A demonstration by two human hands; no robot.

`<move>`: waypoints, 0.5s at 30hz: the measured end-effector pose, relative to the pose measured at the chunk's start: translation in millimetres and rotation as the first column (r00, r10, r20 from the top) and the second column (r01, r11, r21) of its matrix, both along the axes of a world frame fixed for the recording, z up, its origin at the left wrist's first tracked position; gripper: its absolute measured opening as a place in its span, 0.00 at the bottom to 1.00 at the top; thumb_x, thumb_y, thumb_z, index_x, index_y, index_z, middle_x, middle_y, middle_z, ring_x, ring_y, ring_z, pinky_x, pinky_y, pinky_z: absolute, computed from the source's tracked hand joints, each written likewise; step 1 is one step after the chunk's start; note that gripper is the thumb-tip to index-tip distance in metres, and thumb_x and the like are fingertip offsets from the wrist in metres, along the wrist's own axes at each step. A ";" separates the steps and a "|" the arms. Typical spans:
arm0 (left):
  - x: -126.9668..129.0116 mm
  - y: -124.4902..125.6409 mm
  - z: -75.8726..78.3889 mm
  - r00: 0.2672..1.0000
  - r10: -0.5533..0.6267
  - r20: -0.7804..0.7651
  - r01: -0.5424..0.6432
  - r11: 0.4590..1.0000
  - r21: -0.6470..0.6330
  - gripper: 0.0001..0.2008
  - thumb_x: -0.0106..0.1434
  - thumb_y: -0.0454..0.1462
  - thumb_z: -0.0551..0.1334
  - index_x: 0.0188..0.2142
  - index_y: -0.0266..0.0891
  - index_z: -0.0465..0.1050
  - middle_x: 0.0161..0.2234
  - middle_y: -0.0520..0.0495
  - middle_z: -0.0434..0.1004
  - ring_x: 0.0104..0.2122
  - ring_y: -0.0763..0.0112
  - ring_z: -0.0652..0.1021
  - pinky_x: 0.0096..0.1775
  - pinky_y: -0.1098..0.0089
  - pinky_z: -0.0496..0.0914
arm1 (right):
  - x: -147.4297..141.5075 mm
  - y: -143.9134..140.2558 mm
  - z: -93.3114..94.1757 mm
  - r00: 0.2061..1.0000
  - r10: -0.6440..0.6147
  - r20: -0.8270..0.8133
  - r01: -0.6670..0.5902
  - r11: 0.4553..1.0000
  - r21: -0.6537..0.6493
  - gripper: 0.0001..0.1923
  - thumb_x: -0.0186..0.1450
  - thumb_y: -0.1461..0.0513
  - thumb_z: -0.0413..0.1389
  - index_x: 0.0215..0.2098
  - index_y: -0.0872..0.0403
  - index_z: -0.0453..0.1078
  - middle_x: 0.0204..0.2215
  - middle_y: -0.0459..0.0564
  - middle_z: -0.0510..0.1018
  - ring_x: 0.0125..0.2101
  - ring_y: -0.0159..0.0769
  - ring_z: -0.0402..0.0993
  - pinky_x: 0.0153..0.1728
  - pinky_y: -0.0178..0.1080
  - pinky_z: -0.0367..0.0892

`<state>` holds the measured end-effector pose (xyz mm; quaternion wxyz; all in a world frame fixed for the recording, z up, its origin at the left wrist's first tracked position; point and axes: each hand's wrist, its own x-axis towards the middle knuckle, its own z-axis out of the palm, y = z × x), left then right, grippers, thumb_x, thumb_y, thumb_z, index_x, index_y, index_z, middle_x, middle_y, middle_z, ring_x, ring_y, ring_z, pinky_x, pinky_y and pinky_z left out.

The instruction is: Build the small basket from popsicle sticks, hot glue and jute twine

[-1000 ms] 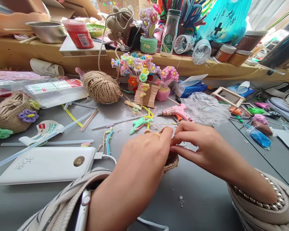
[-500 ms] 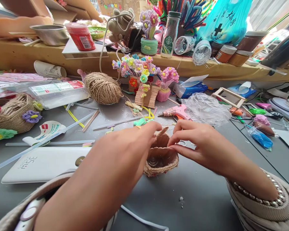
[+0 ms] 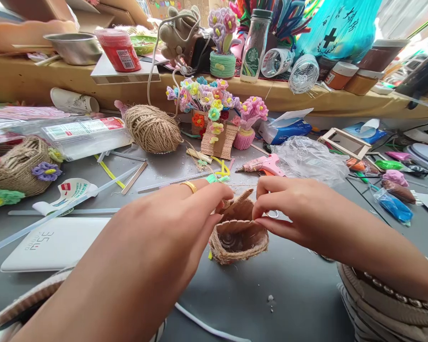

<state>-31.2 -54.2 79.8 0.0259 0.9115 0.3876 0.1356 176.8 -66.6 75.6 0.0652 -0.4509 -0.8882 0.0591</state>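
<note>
Between my hands a small basket [image 3: 240, 256] sits on the grey table, its outside wrapped in rough twine. A thin brown strip with a scalloped top edge [image 3: 235, 224] crosses its opening. Behind the strip, a short twine-covered piece [image 3: 245, 194] sticks up at a slant. My left hand [image 3: 178, 223] is closed at the basket's left edge; its fingertips are partly hidden. From the other side, my right hand [image 3: 283, 204] pinches the strip's right end at the rim, thumb below and fingers above. Behind my right hand shows a silver ring-like loop [image 3: 272, 213].
A pink glue gun [image 3: 267, 164] lies behind my hands, beside crumpled clear plastic [image 3: 306, 159]. Farther back are a twine ball [image 3: 152, 128] and fuzzy-wire flowers [image 3: 207, 99]. A white power bank [image 3: 53, 244] and glue sticks [image 3: 67, 209] lie to the left.
My left hand has shifted left and lower, showing more of the basket's left side. The right hand keeps its pinch at the rim. The view has shifted slightly.
</note>
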 end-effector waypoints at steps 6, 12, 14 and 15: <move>2.8 0.7 0.5 0.999 0.013 0.041 -0.015 0.999 0.051 0.11 0.61 0.35 0.49 0.37 0.47 0.67 0.32 0.52 0.74 0.26 0.70 0.74 0.24 0.72 0.62 | -3.9 1.9 4.2 0.996 0.071 0.046 -0.074 0.994 0.085 0.08 0.53 0.69 0.56 0.19 0.54 0.65 0.20 0.42 0.65 0.19 0.25 0.56 0.19 0.32 0.47; -1.8 -1.1 2.6 0.990 0.091 0.112 -0.105 0.986 0.130 0.06 0.61 0.37 0.51 0.34 0.48 0.66 0.27 0.56 0.72 0.22 0.74 0.71 0.23 0.73 0.59 | -6.5 1.9 5.1 0.985 0.170 0.004 -0.168 0.970 0.177 0.12 0.59 0.68 0.49 0.18 0.53 0.59 0.20 0.42 0.61 0.18 0.26 0.52 0.19 0.33 0.46; -5.7 -2.1 5.4 0.985 0.103 0.141 -0.125 0.980 0.157 0.06 0.61 0.39 0.51 0.35 0.47 0.65 0.30 0.56 0.73 0.26 0.73 0.73 0.27 0.73 0.62 | -6.9 1.4 5.1 0.985 0.169 -0.014 -0.164 0.970 0.182 0.13 0.59 0.68 0.49 0.18 0.53 0.58 0.20 0.42 0.61 0.18 0.26 0.51 0.19 0.33 0.45; -7.4 -2.4 6.8 0.986 0.095 0.138 -0.117 0.980 0.161 0.06 0.62 0.40 0.51 0.35 0.47 0.65 0.31 0.57 0.73 0.27 0.72 0.74 0.27 0.72 0.62 | -6.9 0.8 5.1 0.987 0.159 -0.011 -0.154 0.972 0.179 0.12 0.59 0.68 0.50 0.18 0.53 0.58 0.20 0.42 0.61 0.18 0.26 0.51 0.19 0.33 0.45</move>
